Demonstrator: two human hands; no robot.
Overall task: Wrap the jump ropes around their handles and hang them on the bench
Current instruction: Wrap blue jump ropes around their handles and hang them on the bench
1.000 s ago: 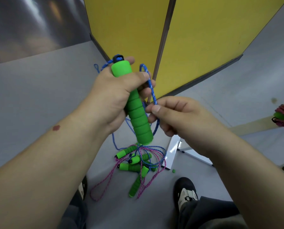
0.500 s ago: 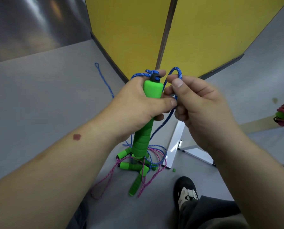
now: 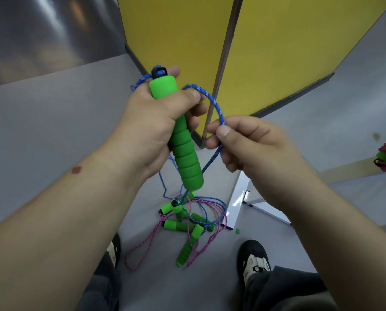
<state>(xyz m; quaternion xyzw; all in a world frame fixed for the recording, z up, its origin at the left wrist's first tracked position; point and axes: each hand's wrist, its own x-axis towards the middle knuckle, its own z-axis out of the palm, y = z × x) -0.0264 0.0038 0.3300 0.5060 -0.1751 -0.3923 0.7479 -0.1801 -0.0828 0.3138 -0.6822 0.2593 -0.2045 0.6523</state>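
Tangled ropes (image 3: 188,223) underfoot, yellow panels (image 3: 277,48) ahead

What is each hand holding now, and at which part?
The left hand grips the green foam handle around its upper part. The right hand pinches the blue braided rope partway along its loop.

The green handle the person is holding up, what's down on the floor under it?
A tangled pile lies on the grey floor: more green handles with pink and blue ropes. The green handle, held by the left hand, covers the pile's top edge, hiding it.
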